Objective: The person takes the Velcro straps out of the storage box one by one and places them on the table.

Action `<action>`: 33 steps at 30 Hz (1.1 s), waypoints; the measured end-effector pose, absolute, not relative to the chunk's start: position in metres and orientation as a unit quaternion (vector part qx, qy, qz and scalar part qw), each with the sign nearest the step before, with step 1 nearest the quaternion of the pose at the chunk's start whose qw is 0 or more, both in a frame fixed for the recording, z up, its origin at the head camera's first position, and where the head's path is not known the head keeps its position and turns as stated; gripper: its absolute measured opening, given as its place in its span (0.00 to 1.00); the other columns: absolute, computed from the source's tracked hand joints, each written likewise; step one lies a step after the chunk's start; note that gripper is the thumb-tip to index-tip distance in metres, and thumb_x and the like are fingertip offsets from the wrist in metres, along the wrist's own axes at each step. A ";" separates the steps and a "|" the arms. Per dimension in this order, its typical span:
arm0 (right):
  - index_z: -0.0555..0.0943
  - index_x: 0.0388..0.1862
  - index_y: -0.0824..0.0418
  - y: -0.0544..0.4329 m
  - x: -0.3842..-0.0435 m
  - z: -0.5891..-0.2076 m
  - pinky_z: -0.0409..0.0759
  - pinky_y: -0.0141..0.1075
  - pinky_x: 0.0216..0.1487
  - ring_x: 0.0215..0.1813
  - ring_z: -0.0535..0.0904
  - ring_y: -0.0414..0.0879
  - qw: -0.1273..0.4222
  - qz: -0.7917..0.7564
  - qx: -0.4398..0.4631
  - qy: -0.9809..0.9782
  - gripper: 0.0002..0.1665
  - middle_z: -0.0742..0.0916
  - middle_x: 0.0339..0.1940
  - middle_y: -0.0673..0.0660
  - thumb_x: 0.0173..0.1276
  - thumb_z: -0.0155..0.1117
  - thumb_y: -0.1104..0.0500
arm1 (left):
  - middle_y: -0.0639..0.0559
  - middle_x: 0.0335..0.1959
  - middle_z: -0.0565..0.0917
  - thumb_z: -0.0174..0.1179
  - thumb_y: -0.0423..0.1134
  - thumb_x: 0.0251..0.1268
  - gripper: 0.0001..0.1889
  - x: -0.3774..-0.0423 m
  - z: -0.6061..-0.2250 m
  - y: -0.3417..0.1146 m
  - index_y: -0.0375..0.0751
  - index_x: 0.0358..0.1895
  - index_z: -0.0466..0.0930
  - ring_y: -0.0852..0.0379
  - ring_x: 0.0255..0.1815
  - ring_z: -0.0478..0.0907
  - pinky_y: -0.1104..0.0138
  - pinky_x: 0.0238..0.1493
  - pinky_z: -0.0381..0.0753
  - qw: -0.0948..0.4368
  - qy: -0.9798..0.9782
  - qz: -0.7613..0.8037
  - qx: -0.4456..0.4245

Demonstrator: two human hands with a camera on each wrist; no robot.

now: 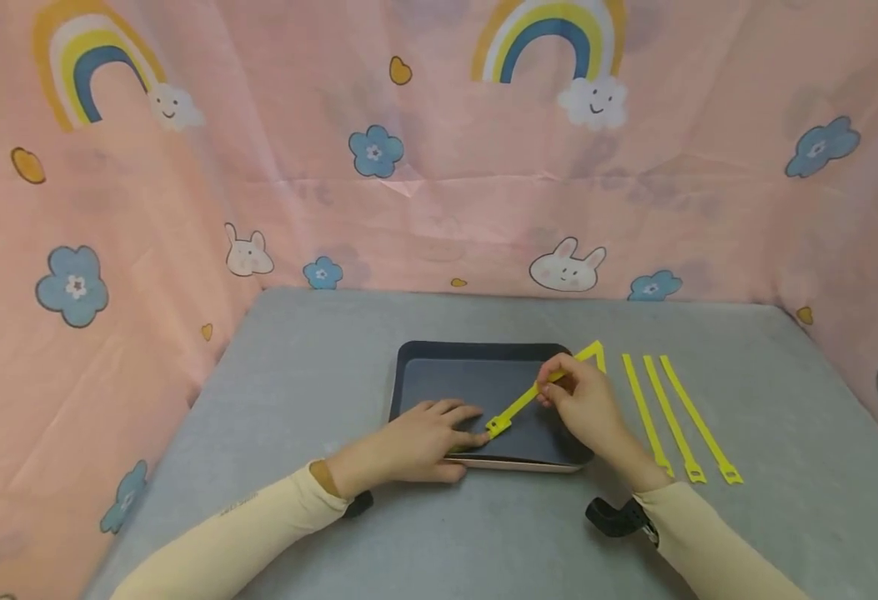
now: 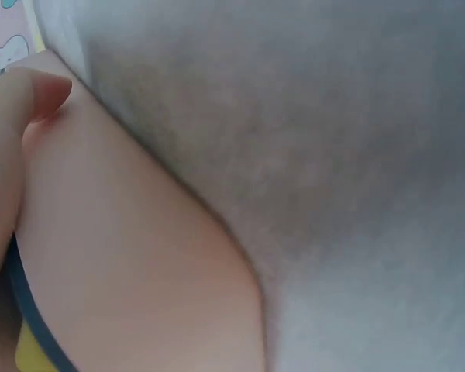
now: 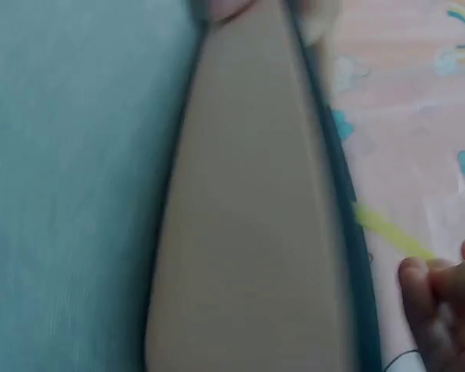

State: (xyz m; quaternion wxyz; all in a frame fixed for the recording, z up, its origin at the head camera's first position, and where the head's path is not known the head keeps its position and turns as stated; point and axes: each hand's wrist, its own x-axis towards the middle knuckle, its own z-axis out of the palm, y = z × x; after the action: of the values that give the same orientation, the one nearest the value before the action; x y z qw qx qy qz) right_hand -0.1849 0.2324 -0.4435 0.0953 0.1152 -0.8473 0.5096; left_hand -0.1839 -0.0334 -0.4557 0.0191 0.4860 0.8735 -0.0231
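Note:
A dark baking tray (image 1: 476,373) with a light outer wall (image 2: 147,256) lies on the grey table. My left hand (image 1: 416,442) grips its near rim, thumb against the outer wall and fingers inside. In the right hand (image 1: 584,408), thumb and fingertips pinch a yellow hook-and-loop cable tie (image 1: 519,406) above the tray. The tie's slotted head comes down by a left fingertip; its tail bends beyond the right hand. Another bit of yellow (image 2: 35,353) shows inside the tray, mostly hidden by the left hand. In the right wrist view the pinched tie (image 3: 395,234) is blurred.
Several more yellow ties (image 1: 674,412) lie side by side on the table, right of the tray. A pink patterned cloth (image 1: 439,208) hangs behind and at both sides of the grey table (image 1: 303,375). Black wrist straps (image 1: 619,518) stick out below the sleeves.

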 end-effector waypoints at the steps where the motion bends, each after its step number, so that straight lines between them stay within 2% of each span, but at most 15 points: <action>1: 0.78 0.33 0.63 0.232 -0.184 -0.445 0.85 0.34 0.34 0.30 0.84 0.46 0.109 0.505 0.119 -0.848 0.10 0.85 0.31 0.61 0.65 0.60 0.76 | 0.52 0.76 0.66 0.52 0.58 0.72 0.27 -0.184 -0.456 -0.032 0.63 0.72 0.67 0.50 0.75 0.65 0.54 0.69 0.73 0.016 0.873 -0.024 0.487; 5: 0.78 0.30 0.61 0.231 -0.178 -0.451 0.80 0.28 0.31 0.28 0.81 0.44 0.172 0.485 0.129 -0.847 0.14 0.85 0.28 0.57 0.63 0.58 0.79 | 0.52 0.75 0.68 0.53 0.57 0.70 0.28 -0.180 -0.456 -0.025 0.62 0.72 0.67 0.51 0.75 0.67 0.55 0.69 0.72 0.010 0.875 -0.037 0.483; 8: 0.78 0.27 0.60 0.229 -0.172 -0.453 0.75 0.23 0.29 0.26 0.77 0.40 0.249 0.438 0.167 -0.848 0.17 0.84 0.26 0.54 0.58 0.59 0.82 | 0.51 0.75 0.68 0.54 0.58 0.67 0.30 -0.176 -0.457 -0.020 0.60 0.72 0.66 0.51 0.74 0.67 0.56 0.69 0.72 0.003 0.876 -0.046 0.480; 12: 0.78 0.23 0.60 0.225 -0.166 -0.452 0.73 0.26 0.28 0.25 0.80 0.42 0.363 0.340 0.266 -0.826 0.19 0.86 0.27 0.53 0.50 0.60 0.84 | 0.51 0.74 0.69 0.56 0.59 0.63 0.32 -0.174 -0.458 -0.017 0.60 0.72 0.67 0.51 0.73 0.68 0.56 0.69 0.72 -0.002 0.878 -0.042 0.477; 15: 0.78 0.24 0.60 0.224 -0.163 -0.448 0.75 0.30 0.27 0.25 0.82 0.44 0.395 0.302 0.304 -0.813 0.19 0.87 0.28 0.54 0.47 0.58 0.83 | 0.52 0.74 0.70 0.57 0.58 0.62 0.30 -0.176 -0.459 -0.016 0.61 0.70 0.70 0.52 0.73 0.69 0.56 0.68 0.73 -0.012 0.879 -0.035 0.476; 17: 0.79 0.25 0.60 0.225 -0.162 -0.443 0.75 0.29 0.27 0.25 0.81 0.43 0.374 0.308 0.293 -0.824 0.19 0.86 0.27 0.53 0.48 0.59 0.83 | 0.52 0.73 0.70 0.57 0.59 0.63 0.30 -0.177 -0.459 -0.015 0.62 0.69 0.71 0.52 0.72 0.69 0.56 0.68 0.73 -0.017 0.878 -0.034 0.478; 20: 0.79 0.29 0.60 0.226 -0.166 -0.436 0.74 0.27 0.28 0.25 0.77 0.38 0.306 0.329 0.236 -0.862 0.19 0.84 0.26 0.52 0.53 0.63 0.83 | 0.52 0.73 0.71 0.54 0.63 0.65 0.30 -0.178 -0.458 -0.015 0.61 0.69 0.72 0.51 0.72 0.69 0.55 0.69 0.72 -0.018 0.876 -0.027 0.481; 23: 0.82 0.33 0.60 0.224 -0.171 -0.435 0.76 0.28 0.29 0.28 0.76 0.37 0.226 0.338 0.206 -0.890 0.15 0.85 0.30 0.52 0.58 0.64 0.80 | 0.53 0.74 0.69 0.49 0.69 0.67 0.31 -0.180 -0.454 -0.020 0.62 0.68 0.72 0.51 0.74 0.67 0.53 0.70 0.70 0.018 0.884 0.005 0.468; 27: 0.84 0.38 0.60 0.218 -0.174 -0.444 0.76 0.29 0.31 0.30 0.75 0.36 0.148 0.336 0.210 -0.906 0.10 0.85 0.36 0.54 0.65 0.63 0.73 | 0.55 0.74 0.70 0.45 0.70 0.70 0.29 -0.183 -0.447 -0.028 0.63 0.67 0.75 0.51 0.75 0.66 0.52 0.71 0.70 0.059 0.893 0.048 0.443; 30: 0.85 0.38 0.61 0.214 -0.177 -0.449 0.78 0.29 0.31 0.30 0.76 0.37 0.132 0.371 0.199 -0.897 0.09 0.84 0.35 0.55 0.67 0.63 0.72 | 0.54 0.71 0.74 0.42 0.66 0.74 0.28 -0.188 -0.440 -0.030 0.59 0.63 0.79 0.51 0.72 0.70 0.53 0.69 0.73 0.075 0.897 0.080 0.429; 33: 0.84 0.38 0.63 0.212 -0.181 -0.451 0.80 0.29 0.31 0.29 0.78 0.41 0.145 0.418 0.192 -0.876 0.09 0.83 0.34 0.57 0.66 0.62 0.74 | 0.54 0.65 0.80 0.46 0.62 0.75 0.25 -0.197 -0.436 -0.028 0.54 0.61 0.82 0.54 0.66 0.76 0.57 0.64 0.78 0.078 0.905 0.106 0.404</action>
State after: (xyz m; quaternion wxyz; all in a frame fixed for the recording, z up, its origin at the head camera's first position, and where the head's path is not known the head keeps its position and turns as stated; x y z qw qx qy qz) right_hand -0.1809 0.2121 -0.4505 0.1445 0.1916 -0.8763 0.4178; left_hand -0.1966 -0.0284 -0.4361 0.0776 0.4037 0.9054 0.1062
